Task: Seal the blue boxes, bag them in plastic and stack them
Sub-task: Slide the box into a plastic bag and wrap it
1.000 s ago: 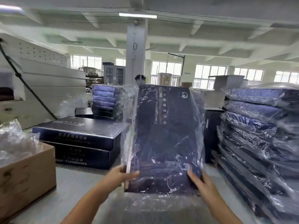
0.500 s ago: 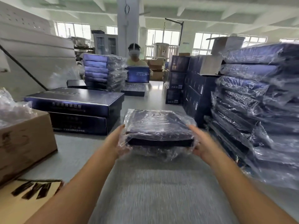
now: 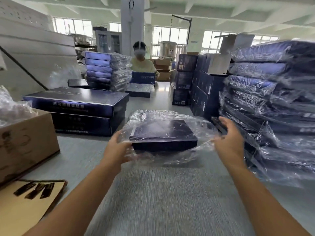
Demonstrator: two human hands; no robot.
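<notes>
A dark blue box point(image 3: 163, 136) lies flat in a clear plastic bag point(image 3: 201, 132), just above the grey table point(image 3: 153, 193) in front of me. My left hand point(image 3: 117, 148) grips the bag and the box's near left corner. My right hand point(image 3: 229, 139) is off the box to the right, fingers spread and relaxed, touching only loose plastic at most. A tall stack of bagged blue boxes point(image 3: 272, 103) rises on the right. Two unbagged blue boxes point(image 3: 76, 108) lie stacked at the left.
A brown carton point(image 3: 25, 142) with crumpled plastic stands at the left edge, flat cardboard point(image 3: 25, 201) in front of it. Another bagged stack point(image 3: 105, 70) and a person point(image 3: 143, 63) are across the table. Dark cartons point(image 3: 196, 82) stand behind on the right.
The bagged box went from upright to flat and came down toward the table. My right hand has let go of its right side and drawn away to the right.
</notes>
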